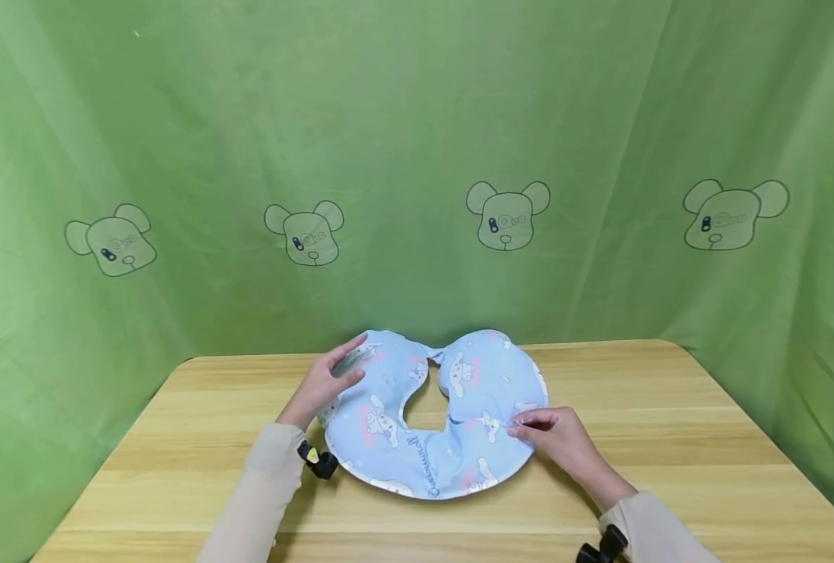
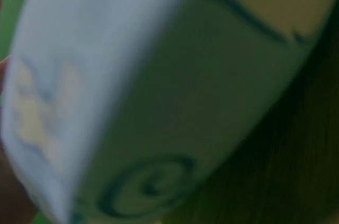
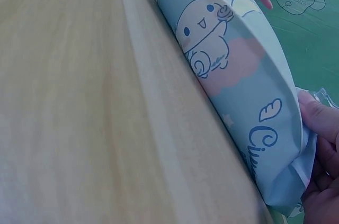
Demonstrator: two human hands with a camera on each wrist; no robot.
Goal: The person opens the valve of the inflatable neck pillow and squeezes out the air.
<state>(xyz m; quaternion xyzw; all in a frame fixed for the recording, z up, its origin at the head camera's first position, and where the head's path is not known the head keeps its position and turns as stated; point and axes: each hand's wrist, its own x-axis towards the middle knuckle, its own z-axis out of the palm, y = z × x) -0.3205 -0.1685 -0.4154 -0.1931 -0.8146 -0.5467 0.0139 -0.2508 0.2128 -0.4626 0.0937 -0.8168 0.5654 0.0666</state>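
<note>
A light-blue U-shaped neck pillow (image 1: 388, 461), printed with white cartoon characters and lettering, lies on the wooden table with its two ends toward the back. Creases run across its right arm. My left hand (image 1: 323, 385) rests on the pillow's left side, thumb and fingers spread over the cover. At the right edge, my right hand (image 1: 557, 438) pinches the cover between thumb and fingers. In the right wrist view a bit of clear plastic (image 3: 326, 97) sticks up beside the right thumb. The pillow's printed side (image 2: 148, 107) fills most of the blurred left wrist view.
The wooden table (image 1: 670, 469) reaches around the pillow on both sides and in front. Behind its back edge hangs a green cloth (image 1: 417, 117) with printed bear heads, which also runs down both sides. Black cameras (image 1: 323, 465) are strapped to the wrists.
</note>
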